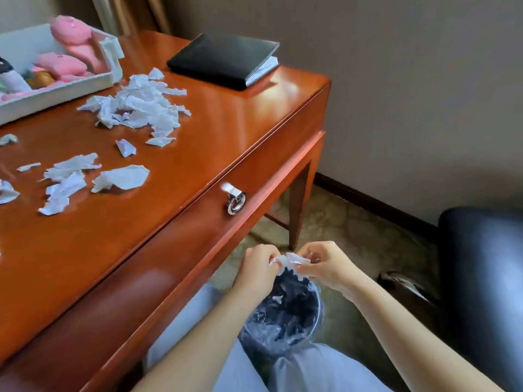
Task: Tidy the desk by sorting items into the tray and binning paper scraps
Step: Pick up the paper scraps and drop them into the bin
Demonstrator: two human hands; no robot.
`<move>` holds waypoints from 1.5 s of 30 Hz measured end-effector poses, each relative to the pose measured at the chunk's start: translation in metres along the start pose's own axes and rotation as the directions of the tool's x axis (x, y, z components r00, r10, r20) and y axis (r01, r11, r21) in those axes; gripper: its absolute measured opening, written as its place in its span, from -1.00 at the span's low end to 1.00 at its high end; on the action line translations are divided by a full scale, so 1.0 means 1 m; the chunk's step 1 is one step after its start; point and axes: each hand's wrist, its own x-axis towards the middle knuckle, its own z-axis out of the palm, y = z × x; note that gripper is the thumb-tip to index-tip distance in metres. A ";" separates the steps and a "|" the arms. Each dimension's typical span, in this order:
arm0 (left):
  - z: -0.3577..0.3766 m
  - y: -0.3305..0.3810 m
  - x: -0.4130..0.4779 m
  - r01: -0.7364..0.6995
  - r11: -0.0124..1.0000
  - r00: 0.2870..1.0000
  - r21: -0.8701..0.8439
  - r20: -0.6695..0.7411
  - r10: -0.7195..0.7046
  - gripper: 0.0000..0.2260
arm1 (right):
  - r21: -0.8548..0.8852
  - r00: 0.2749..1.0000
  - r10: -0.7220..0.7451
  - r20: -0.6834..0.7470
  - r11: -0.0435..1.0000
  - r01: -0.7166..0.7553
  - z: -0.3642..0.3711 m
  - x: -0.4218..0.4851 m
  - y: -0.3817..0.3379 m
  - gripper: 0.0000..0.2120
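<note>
Both hands hold one crumpled white paper scrap (288,261) just above the bin (283,315), a round bin with a dark plastic liner standing on the floor between my knees. My left hand (259,268) pinches the scrap's left side and my right hand (322,265) pinches its right side. Many torn white paper scraps (138,104) lie in a pile on the wooden desk (226,114), with looser pieces (121,178) nearer the front edge. The white tray (56,90) at the back left holds pink items and a small bottle.
A black folder (223,60) lies at the desk's back right corner. A metal ring pull (236,203) hangs on the drawer front. A dark upholstered seat (481,278) stands at the right, close to the bin. The wall runs behind.
</note>
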 end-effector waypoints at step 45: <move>-0.174 0.068 -0.098 -0.336 0.916 0.926 0.217 0.255 0.279 -0.72 | -0.497 0.896 -0.442 0.033 0.771 0.399 -0.033 -0.060 -0.165 -0.81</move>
